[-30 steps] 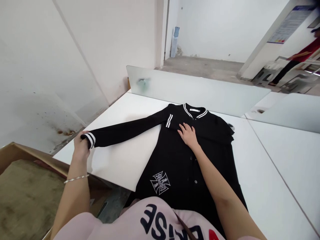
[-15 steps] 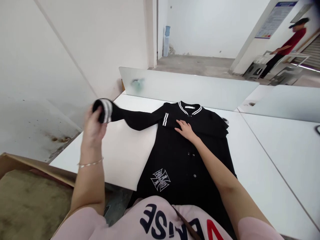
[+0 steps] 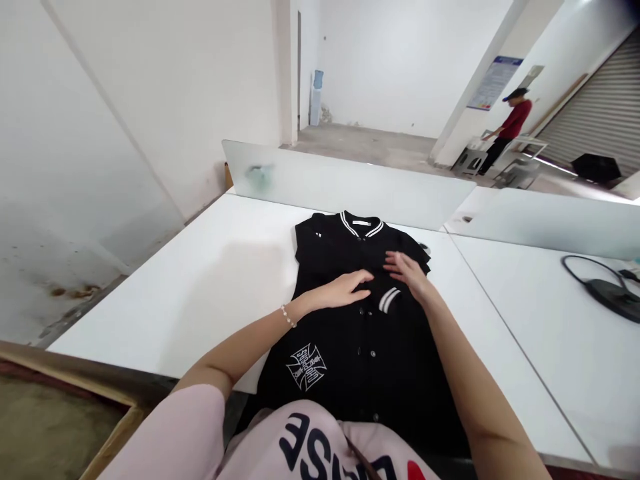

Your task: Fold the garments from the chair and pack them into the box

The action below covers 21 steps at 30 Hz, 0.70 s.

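Note:
A black jacket (image 3: 340, 333) with white stripes on its collar and cuffs lies front up on the white table, its lower end towards my body. Both sleeves are folded across its chest, and one striped cuff (image 3: 389, 300) lies right of the button line. My left hand (image 3: 345, 289) is over the folded sleeve at the middle, thumb apart from the fingers, holding nothing. Near the jacket's right side my right hand (image 3: 407, 272) is over the cloth with its fingers spread. Whether either palm presses on the fabric is hard to tell.
The white table (image 3: 200, 280) has a low frosted divider (image 3: 350, 183) along its back. A black cabled device (image 3: 615, 293) lies on the right. At lower left stands an open box (image 3: 125, 433). A person (image 3: 513, 127) in red stands far back.
My left hand has brought the striped sleeve end from the left across the jacket's chest and let go. My right hand has lifted slightly and shifted rightward on the jacket. The view has turned right.

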Available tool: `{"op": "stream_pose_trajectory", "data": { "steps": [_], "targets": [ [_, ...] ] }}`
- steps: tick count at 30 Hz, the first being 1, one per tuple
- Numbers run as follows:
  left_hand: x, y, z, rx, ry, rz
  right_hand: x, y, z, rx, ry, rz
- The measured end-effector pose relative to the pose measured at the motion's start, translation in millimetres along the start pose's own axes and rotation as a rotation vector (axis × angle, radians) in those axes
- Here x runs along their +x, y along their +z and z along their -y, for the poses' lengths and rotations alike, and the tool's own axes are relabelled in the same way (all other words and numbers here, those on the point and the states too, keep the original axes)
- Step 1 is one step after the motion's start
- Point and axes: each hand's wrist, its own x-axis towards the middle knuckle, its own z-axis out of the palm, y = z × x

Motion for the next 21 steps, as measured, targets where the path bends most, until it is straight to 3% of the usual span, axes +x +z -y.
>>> {"op": "stream_pose_trajectory", "data": {
  "steps": [4,10,16,21],
  "targets": [
    [-35.7,-3.7,26.0,0.252,-0.055,0.068,-21.4,10.3,-47.1,-0.179,-0.051,0.029],
    [-56.7,-3.5,44.9,0.445,-0.039,-0.004,-27.2,6.9,-55.3,-0.594,-0.049,-0.078],
    [-65.9,19.5,54.6,0.703,-0.042,0.019,-24.1,3.7,-55.2,-0.567,-0.021,0.069],
    [-66.6,19.1,46.9,0.767,-0.042,0.014,-14.7,-12.1,-44.9,-0.436,-0.017,0.132]
  ]
}}
